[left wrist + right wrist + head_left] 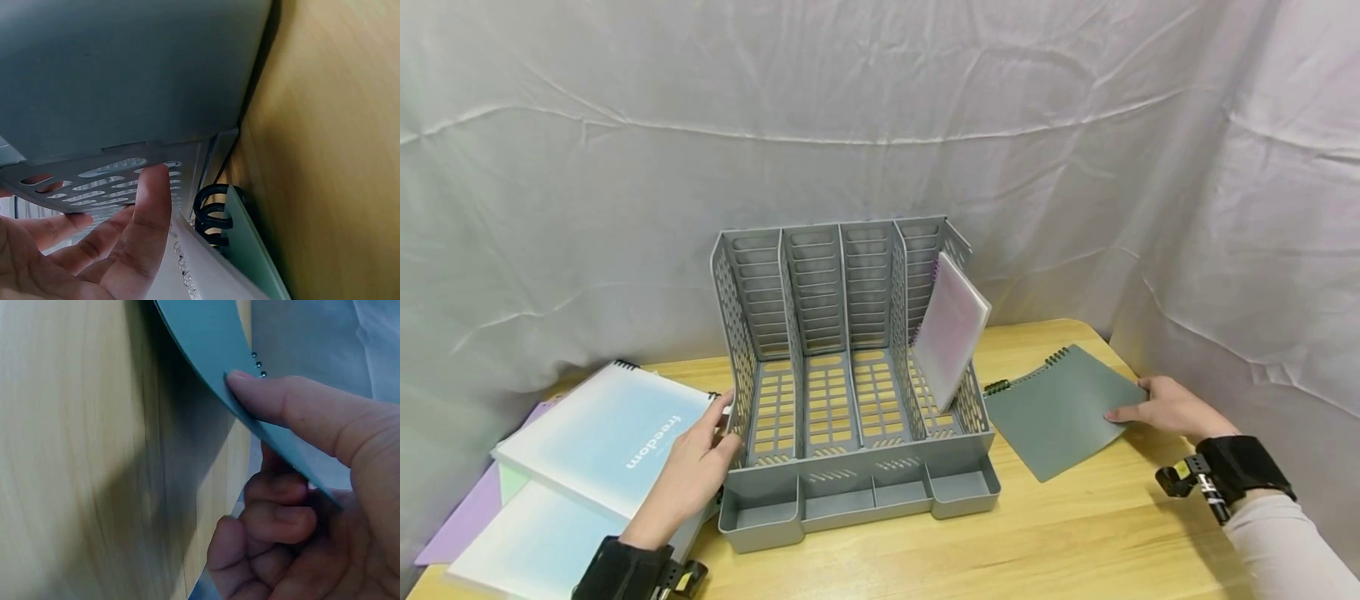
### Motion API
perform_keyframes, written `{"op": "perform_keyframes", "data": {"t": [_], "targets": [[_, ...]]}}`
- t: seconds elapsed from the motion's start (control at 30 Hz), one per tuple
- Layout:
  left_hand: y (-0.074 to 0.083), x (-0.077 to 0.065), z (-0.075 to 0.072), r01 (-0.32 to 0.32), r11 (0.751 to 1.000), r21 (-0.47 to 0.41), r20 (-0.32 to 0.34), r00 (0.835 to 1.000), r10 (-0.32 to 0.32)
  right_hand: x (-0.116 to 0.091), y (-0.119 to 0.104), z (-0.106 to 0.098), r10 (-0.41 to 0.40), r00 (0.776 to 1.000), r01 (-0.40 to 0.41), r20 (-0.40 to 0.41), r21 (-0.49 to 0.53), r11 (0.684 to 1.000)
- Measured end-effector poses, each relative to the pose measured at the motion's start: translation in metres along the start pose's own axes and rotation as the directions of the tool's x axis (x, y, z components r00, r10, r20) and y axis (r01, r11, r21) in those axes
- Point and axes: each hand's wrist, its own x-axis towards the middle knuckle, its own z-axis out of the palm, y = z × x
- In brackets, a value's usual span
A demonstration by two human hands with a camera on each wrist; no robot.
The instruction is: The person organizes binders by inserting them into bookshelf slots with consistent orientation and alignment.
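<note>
A grey desktop file organizer (850, 454) with upright perforated dividers stands mid-table. My left hand (694, 467) rests against its left side wall; in the left wrist view the fingers (152, 215) lie extended along the slotted panel. At the right, my right hand (1168, 408) pinches the corner of a dark green spiral notebook (1060, 412). The right wrist view has the thumb (281, 400) on one face of the notebook (206, 337) and curled fingers beneath, with the sheet bending. A pinkish spiral notebook (951, 333) leans in the organizer's rightmost slot.
Left of the organizer lies a pile of spiral notebooks, with a blue-and-white "freedom" notebook (613, 433) on top and a purple one (467, 521) at the edge. Small open trays (842, 504) line the organizer's front. A grey curtain (880, 108) hangs behind the wooden table (1075, 533).
</note>
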Motion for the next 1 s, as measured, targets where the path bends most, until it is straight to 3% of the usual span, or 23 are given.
{"op": "perform_keyframes", "data": {"t": [0.17,0.47,1.0], "targets": [[0.000,0.000,0.000,0.002,1.000,-0.005,0.006,1.000,-0.002,0.001,0.000,0.001,-0.038,0.997,0.041,-0.061,0.053,0.998],[0.001,-0.002,0.000,-0.006,1.000,-0.004,-0.001,1.000,0.006,0.000,-0.004,0.006,-0.037,0.984,0.063,-0.174,0.149,0.987],[0.001,-0.001,0.001,-0.015,1.000,-0.001,-0.013,1.000,0.015,-0.006,-0.025,0.014,-0.066,0.920,0.154,-0.386,0.203,0.967]]}}
